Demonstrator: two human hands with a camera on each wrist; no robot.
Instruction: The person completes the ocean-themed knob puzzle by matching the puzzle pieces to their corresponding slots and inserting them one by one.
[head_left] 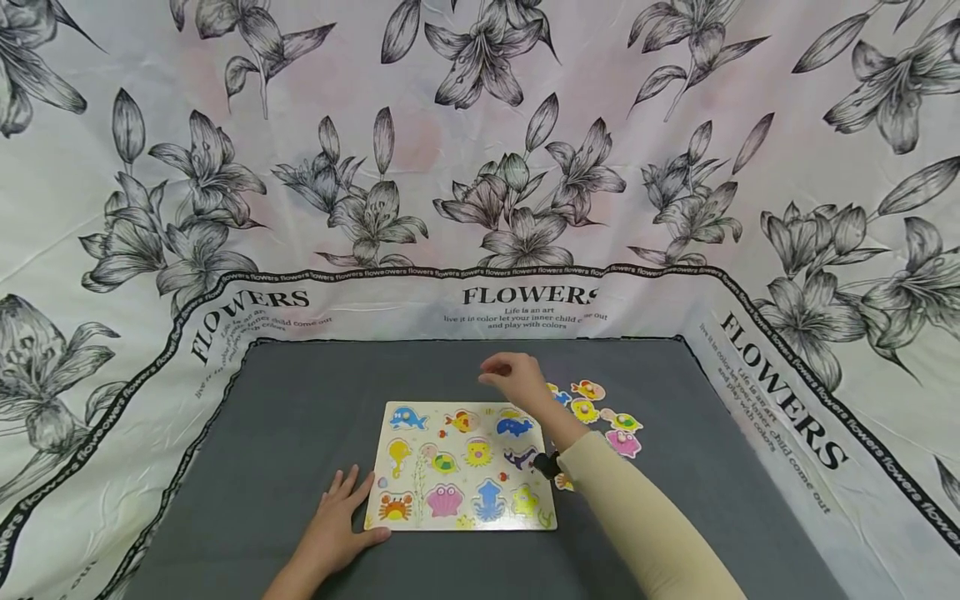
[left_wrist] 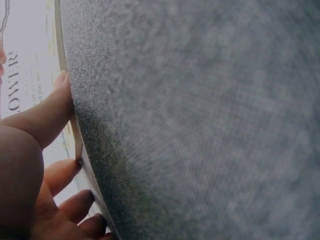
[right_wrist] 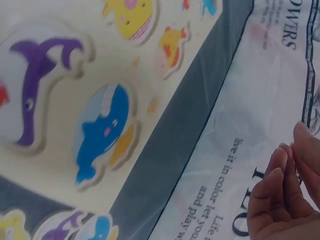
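Observation:
A pale puzzle board [head_left: 442, 521] with colourful sea-animal shapes lies flat on the grey tabletop. At its front left corner, my left hand [head_left: 337, 521] has its fingers spread, with the index finger along the left edge and the thumb at the front edge; the left wrist view shows the thumb [left_wrist: 57, 102] against the board's side. My right hand [head_left: 521, 383] is raised past the board's back right corner, its fingers loosely curled. In the right wrist view that hand [right_wrist: 285, 195] has thumb and fingertips close together, no piece showing between them.
Loose animal pieces lie right of the board, among them a yellow one [head_left: 585, 410], a pink one [head_left: 623, 443] and a turtle [head_left: 625, 422]; the right forearm partly covers the group. Flower-printed cloth [head_left: 525, 242] rises behind the grey surface [head_left: 315, 400].

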